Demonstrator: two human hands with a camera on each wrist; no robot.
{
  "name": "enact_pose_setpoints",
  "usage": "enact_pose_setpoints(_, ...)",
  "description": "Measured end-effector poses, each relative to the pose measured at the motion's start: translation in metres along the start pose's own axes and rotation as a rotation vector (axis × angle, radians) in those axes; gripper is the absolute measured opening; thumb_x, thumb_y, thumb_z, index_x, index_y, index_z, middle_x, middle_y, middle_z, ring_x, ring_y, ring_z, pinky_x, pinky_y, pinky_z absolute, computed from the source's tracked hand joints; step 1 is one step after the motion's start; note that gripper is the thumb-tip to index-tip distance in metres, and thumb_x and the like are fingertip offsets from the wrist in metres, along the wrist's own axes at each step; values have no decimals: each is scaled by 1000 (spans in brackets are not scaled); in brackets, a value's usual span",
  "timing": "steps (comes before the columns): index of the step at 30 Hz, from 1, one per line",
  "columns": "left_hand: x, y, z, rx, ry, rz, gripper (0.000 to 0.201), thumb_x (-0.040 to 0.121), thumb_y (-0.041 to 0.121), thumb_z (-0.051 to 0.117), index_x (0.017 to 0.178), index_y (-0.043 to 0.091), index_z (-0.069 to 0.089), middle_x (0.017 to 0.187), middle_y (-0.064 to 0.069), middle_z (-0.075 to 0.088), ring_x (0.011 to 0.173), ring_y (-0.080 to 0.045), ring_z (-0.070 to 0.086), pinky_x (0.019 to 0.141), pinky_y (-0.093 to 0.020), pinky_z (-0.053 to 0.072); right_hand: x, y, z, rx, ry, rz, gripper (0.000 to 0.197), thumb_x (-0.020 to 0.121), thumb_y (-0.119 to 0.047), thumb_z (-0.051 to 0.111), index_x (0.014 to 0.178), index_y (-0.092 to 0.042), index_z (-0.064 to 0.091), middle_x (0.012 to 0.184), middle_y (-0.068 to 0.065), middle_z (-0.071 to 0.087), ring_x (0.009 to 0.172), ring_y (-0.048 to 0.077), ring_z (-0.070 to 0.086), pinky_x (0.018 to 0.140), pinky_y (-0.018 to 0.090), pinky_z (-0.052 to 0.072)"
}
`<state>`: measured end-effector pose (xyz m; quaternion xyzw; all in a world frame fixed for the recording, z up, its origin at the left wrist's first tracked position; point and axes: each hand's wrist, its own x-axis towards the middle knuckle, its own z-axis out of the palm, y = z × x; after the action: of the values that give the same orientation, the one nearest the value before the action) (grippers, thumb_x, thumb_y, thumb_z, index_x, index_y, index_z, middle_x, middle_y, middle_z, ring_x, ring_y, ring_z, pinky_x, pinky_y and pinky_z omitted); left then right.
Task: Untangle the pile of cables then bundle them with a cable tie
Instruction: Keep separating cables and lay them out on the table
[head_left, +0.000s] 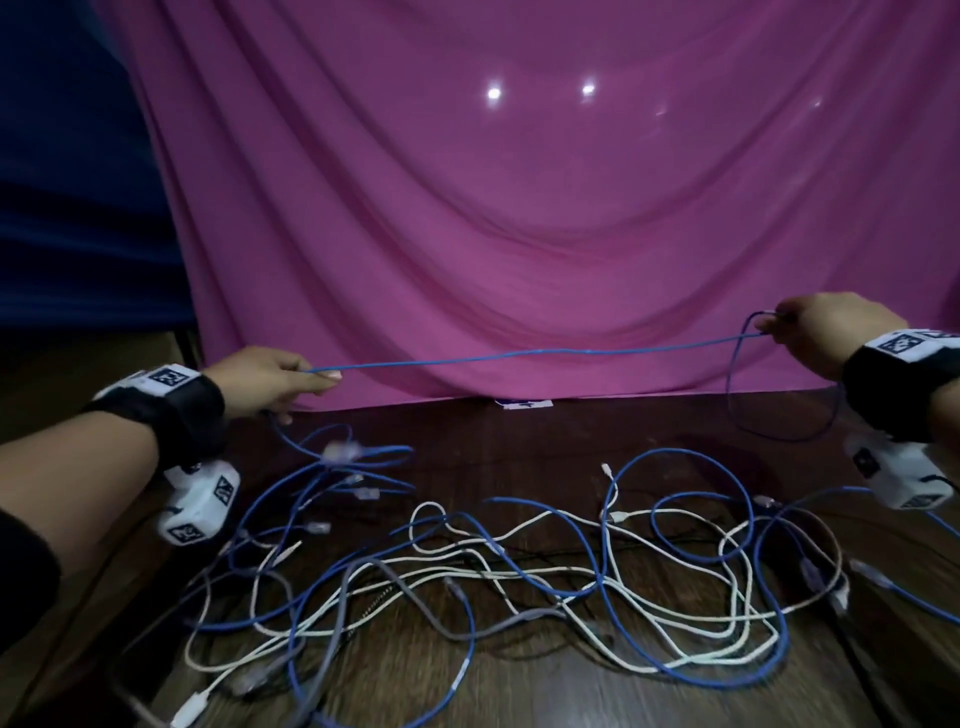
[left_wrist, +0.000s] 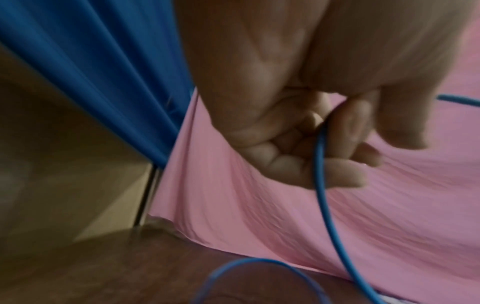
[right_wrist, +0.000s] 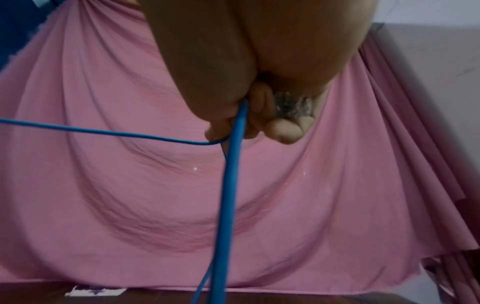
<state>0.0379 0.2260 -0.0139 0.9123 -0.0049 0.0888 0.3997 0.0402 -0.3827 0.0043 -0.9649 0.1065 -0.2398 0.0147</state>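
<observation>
A blue cable (head_left: 535, 354) is stretched taut in the air between my two hands, above the table. My left hand (head_left: 275, 382) grips it at the left, fingers curled round the strand (left_wrist: 320, 156), which drops down to the pile. My right hand (head_left: 810, 327) pinches the same blue cable (right_wrist: 233, 156) at the right together with its clear plug (right_wrist: 291, 103); a loop (head_left: 779, 410) hangs below that hand. A tangled pile of blue, white and grey cables (head_left: 493, 577) lies spread over the dark wooden table (head_left: 545, 691).
A pink cloth (head_left: 519, 208) hangs behind the table and a blue cloth (head_left: 78, 182) at the left. A small white card (head_left: 524, 404) lies at the table's far edge. Loose plugs (head_left: 340, 451) sit among the cables at the left.
</observation>
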Motion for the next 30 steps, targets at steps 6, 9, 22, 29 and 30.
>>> enact_pose_setpoints(6, -33, -21, -18, -130, 131, 98, 33, 73, 45, 81, 68, 16, 66, 63, -8, 50, 56, -14, 50, 57, -27, 55, -13, -19, -2, -26, 34, -16, 31, 104, -44, 50, 112, -22, 69, 113, 22, 68, 100, 42, 66, 80, 40, 51)
enact_pose_setpoints(9, -44, -33, -24, 219, 300, 26, 43, 94, 45, 68, 74, 7, 66, 66, -14, 63, 58, -25, 61, 66, -36, 56, -11, -20, -3, -41, 74, 18, 28, 104, -39, 51, 116, -22, 70, 113, 23, 68, 99, 43, 67, 77, 40, 49)
enact_pose_setpoints(22, -113, -28, -65, 227, -109, -274, 48, 66, 53, 86, 93, 14, 76, 77, -2, 73, 65, -15, 64, 60, -22, 46, -47, 17, -5, -58, -382, -150, 21, 94, -34, 70, 94, -14, 75, 108, 15, 75, 96, 30, 67, 92, 38, 50)
enact_pose_setpoints(29, -140, -45, 4, 315, -296, -568, 79, 97, 73, 17, 118, 14, 64, 102, -9, 64, 78, -18, 60, 71, -26, 43, -111, -39, 24, 28, -590, -218, 74, 67, -88, 51, 76, -17, 72, 65, -4, 74, 63, 15, 71, 59, 23, 49)
enact_pose_setpoints(30, -135, -43, 10, 372, -259, -547, 79, 101, 67, 15, 120, 9, 65, 102, -12, 64, 78, -21, 62, 67, -27, 45, -114, -51, 25, 9, -609, -229, 83, 61, -92, 45, 78, -16, 72, 72, -2, 75, 71, 18, 71, 66, 26, 50)
